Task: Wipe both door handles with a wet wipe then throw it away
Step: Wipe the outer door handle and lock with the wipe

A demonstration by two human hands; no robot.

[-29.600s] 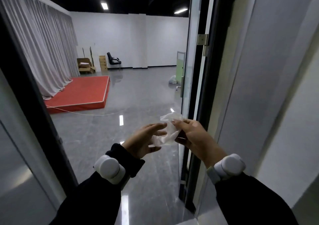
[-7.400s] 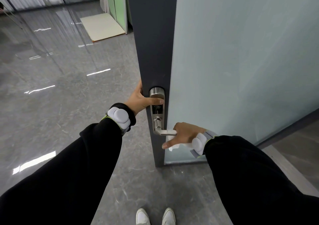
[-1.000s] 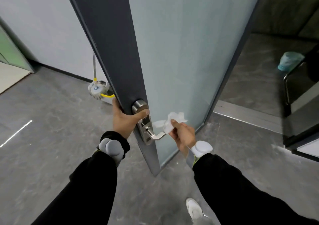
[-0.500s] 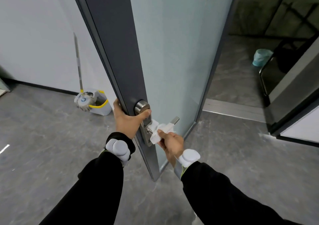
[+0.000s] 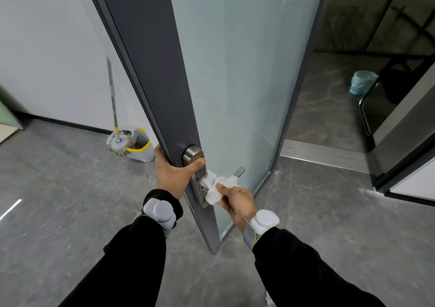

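A dark grey door (image 5: pixel 150 75) with a frosted glass panel stands edge-on in front of me. My left hand (image 5: pixel 173 173) grips its edge, thumb across the steel lock plate (image 5: pixel 194 156). A silver lever handle (image 5: pixel 239 172) sticks out on the glass side. My right hand (image 5: pixel 235 199) presses a crumpled white wet wipe (image 5: pixel 215 186) around the handle's base, so only the lever's tip shows. The handle on the door's other face is hidden.
A mop in a grey and yellow bucket (image 5: pixel 131 145) leans on the white wall at the left. Through the doorway at the right, a teal waste bin (image 5: pixel 361 83) stands on the floor beside a dark chair frame (image 5: pixel 367 108).
My right hand has brought the wipe from beside the handle onto it and now rubs near its base. The door has swung a little; my left hand keeps its grip.
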